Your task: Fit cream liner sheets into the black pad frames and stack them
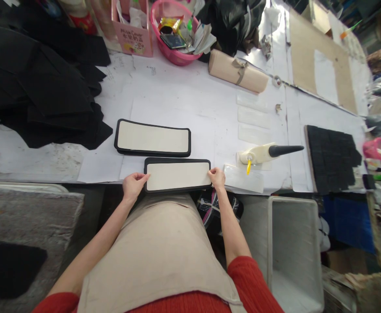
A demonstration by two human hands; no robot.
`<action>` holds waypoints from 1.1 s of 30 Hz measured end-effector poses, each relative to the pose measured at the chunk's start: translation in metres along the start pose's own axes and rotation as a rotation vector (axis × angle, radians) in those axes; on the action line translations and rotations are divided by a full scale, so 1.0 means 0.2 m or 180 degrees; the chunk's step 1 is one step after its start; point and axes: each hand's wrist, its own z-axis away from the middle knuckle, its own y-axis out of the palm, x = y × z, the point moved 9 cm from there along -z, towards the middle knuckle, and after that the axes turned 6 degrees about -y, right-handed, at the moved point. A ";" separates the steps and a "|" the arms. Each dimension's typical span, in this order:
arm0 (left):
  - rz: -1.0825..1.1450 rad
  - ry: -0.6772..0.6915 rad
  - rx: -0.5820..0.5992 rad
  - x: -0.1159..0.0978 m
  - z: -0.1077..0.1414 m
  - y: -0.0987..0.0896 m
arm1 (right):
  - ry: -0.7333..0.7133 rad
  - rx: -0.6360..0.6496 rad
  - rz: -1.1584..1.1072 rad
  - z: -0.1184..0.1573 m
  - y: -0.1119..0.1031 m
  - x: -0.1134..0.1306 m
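A cream rectangular panel with a black border (179,176) lies at the table's front edge. My left hand (134,186) pinches its left end, and my right hand (217,177) pinches its right end. Just behind it, a stack of similar bordered panels (153,138) rests on the white table covering. To the right of my right hand are a clear strip (244,178) and a cream bottle (258,154) with a black tip and a yellow nozzle, lying on its side.
Black fabric pieces (34,78) are heaped at the left. A pink basket (180,54), a pink box (133,32) and a beige roll (237,71) stand farther back. Black pieces (332,156) lie at the right, above a grey bin (294,243).
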 end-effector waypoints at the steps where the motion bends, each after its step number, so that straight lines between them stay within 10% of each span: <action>1: 0.0021 -0.0017 0.0003 0.00 0.00 0.00 | 0.0040 -0.0005 -0.0069 0.00 0.00 -0.01; 15: 0.0087 -0.0048 0.0480 -0.02 -0.02 0.00 | 0.0228 -0.0185 -0.0885 0.02 -0.07 -0.08; 20: -0.1069 0.1218 -0.0580 -0.26 0.13 -0.14 | -0.0514 -0.0980 -0.0151 0.16 -0.20 0.14; 27: -0.1942 0.3331 0.0573 -0.50 0.39 0.43 | -0.2383 -0.0100 0.0461 0.38 0.35 0.74; 33: -0.2476 0.3464 0.0719 -0.39 0.31 0.49 | -0.2418 0.0020 0.0591 0.31 0.39 0.63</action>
